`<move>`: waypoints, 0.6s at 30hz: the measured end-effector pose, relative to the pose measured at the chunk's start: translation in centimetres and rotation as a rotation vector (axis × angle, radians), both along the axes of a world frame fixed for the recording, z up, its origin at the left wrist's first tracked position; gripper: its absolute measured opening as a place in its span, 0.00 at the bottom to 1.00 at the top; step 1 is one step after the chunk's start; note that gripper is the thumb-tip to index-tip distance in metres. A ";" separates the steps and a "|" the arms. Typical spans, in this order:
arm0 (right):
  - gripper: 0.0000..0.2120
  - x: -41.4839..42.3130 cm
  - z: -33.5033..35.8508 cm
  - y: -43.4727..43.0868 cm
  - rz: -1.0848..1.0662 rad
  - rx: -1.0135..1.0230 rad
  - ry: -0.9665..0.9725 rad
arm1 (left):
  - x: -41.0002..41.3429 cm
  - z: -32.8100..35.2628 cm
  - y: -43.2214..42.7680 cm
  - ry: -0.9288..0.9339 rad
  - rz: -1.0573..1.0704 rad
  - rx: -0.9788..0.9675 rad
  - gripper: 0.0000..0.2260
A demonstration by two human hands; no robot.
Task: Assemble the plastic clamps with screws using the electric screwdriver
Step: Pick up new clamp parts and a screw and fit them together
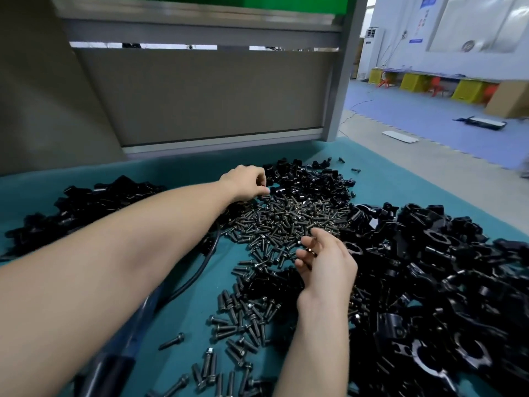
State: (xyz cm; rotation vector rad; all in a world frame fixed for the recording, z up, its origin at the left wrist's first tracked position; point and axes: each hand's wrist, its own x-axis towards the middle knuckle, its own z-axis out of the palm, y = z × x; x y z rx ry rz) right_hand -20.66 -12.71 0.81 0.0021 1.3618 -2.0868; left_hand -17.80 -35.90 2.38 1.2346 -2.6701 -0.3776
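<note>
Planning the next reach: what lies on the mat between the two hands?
In the head view, a dense heap of dark screws fills the stretch between the left hand and the right hand.

nothing really readable here tbh. the blue poster on the far wall has print on it, but it's way too small and blurry, same with the round sign nearby.
</note>
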 end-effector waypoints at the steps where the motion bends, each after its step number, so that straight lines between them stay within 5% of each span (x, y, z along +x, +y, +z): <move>1: 0.04 0.1 0.0 0.0 0.015 -0.004 0.002 | 0.4 0.5 0.3 0.101 -0.001 0.084 0.07; 5: 0.05 0.3 0.4 0.2 0.128 -0.046 0.085 | 2.7 3.2 3.8 0.488 0.039 0.371 0.04; 11: 0.18 2.0 3.4 1.2 0.642 -0.010 0.600 | 9.2 3.5 13.6 0.812 -0.048 0.815 0.06; 18: 0.08 5.0 8.4 3.0 0.743 0.157 1.006 | 15.7 3.7 20.2 1.179 0.095 0.959 0.06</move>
